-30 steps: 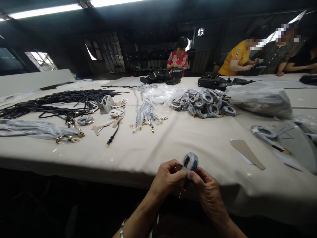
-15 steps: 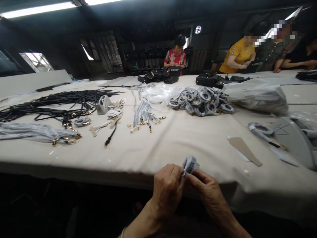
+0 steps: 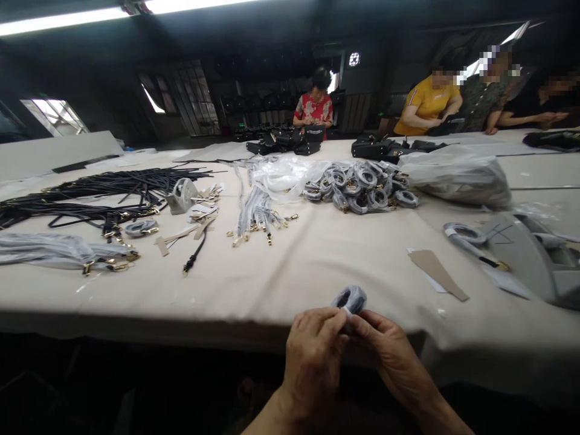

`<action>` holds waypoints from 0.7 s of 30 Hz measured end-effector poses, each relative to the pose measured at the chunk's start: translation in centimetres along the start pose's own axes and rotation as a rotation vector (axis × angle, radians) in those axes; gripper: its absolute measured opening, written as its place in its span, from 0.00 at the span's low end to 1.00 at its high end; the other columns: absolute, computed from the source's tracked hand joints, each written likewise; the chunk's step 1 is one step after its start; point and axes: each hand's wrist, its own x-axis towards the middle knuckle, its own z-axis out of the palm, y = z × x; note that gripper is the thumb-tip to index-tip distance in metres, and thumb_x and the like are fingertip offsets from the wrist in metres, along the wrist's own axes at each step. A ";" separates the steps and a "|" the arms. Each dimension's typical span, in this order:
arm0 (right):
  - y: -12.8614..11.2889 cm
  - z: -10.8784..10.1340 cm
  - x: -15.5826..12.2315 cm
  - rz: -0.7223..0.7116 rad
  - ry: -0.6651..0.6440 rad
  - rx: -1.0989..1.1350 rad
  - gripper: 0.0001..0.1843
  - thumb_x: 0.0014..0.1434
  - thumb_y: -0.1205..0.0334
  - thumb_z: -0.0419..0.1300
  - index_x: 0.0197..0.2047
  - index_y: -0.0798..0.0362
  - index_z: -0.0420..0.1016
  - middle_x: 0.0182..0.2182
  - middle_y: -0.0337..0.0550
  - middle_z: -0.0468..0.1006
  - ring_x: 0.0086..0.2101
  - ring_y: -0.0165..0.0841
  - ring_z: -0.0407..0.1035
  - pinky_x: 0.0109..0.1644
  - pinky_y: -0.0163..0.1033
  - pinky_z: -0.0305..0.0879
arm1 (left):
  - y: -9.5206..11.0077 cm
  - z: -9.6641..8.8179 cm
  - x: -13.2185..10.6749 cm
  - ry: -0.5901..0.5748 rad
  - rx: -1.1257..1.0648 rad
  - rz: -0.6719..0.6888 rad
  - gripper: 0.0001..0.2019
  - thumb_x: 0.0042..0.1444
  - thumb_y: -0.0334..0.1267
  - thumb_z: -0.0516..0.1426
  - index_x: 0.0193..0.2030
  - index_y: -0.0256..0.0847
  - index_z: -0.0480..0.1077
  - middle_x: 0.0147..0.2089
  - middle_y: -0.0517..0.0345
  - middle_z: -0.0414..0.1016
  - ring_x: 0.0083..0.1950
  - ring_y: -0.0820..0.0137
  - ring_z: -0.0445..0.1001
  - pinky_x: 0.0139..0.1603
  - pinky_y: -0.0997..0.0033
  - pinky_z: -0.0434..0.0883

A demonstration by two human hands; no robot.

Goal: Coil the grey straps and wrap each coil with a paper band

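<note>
A coiled strap in clear plastic wrap is pinched between my two hands at the table's front edge. My left hand closes on its near left side, fingers bent over the wrap. Thumb and fingers of my right hand grip it from the right. The loop of the coil stands up beyond my fingertips; its lower part is hidden by them. Farther back lies a pile of similar wrapped coils with gold clasps. Left of that pile, wrapped straight straps lie with their gold clips toward me.
Black straps and wrapped straps spread over the left. A tape dispenser stands by paper strips. At right are a brown card piece, a loose coil and a grey holder. Several people stand beyond black bags.
The coil has turned so its round opening now shows above my fingers. My left hand has shifted slightly right along it. The whole view has swung a little to the right.
</note>
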 end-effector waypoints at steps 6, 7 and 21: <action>-0.5 -1.6 0.3 -0.222 0.241 -0.323 0.22 0.51 0.44 0.69 0.41 0.53 0.84 0.25 0.42 0.79 0.28 0.36 0.71 0.31 0.35 0.68 | 0.8 0.1 3.6 -0.256 -0.559 -0.625 0.04 0.58 0.37 0.60 0.38 0.42 0.73 0.37 0.59 0.78 0.37 0.67 0.75 0.39 0.72 0.71; -0.7 -1.9 0.4 -0.262 0.277 -0.374 0.22 0.52 0.42 0.67 0.40 0.53 0.84 0.23 0.41 0.77 0.27 0.36 0.70 0.29 0.35 0.67 | 0.9 0.4 4.0 -0.273 -0.623 -0.660 0.04 0.57 0.38 0.60 0.37 0.41 0.73 0.35 0.59 0.77 0.34 0.69 0.74 0.35 0.73 0.70; -11.0 -13.0 -1.8 -0.552 0.700 -0.827 0.19 0.60 0.45 0.60 0.37 0.51 0.82 0.23 0.41 0.76 0.26 0.35 0.70 0.33 0.37 0.64 | 0.3 5.4 6.4 -0.089 -1.068 -0.942 0.14 0.41 0.42 0.69 0.30 0.37 0.73 0.24 0.61 0.73 0.24 0.75 0.66 0.26 0.79 0.61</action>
